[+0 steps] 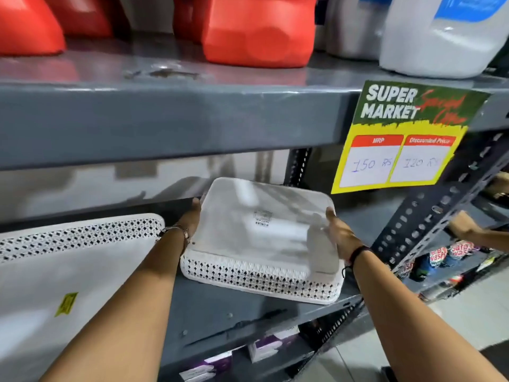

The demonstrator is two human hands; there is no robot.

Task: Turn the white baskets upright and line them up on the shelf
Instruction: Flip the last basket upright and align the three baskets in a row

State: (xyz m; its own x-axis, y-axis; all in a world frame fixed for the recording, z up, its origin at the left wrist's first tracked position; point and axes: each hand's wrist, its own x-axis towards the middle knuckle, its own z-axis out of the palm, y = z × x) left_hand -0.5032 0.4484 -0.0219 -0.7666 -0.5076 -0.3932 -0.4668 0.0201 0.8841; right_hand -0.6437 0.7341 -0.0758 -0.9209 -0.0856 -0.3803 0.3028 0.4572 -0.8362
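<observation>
A small white basket (256, 238) with diamond-pierced walls lies upside down on the grey shelf (220, 307), its flat bottom with a barcode sticker facing up. My left hand (190, 216) presses against its left side and my right hand (340, 232) against its right side, so both hold it. It is tilted, with the far edge raised. A larger white basket (68, 260) lies upside down at the left, a yellow sticker on its bottom; my left forearm crosses in front of it.
The shelf above (165, 119) hangs low over the baskets and carries red jugs (256, 31) and a white jug (440, 37). A yellow price sign (399, 144) hangs at the right. A perforated upright (424, 219) bounds the shelf's right end. Another person's hand (465, 224) shows at far right.
</observation>
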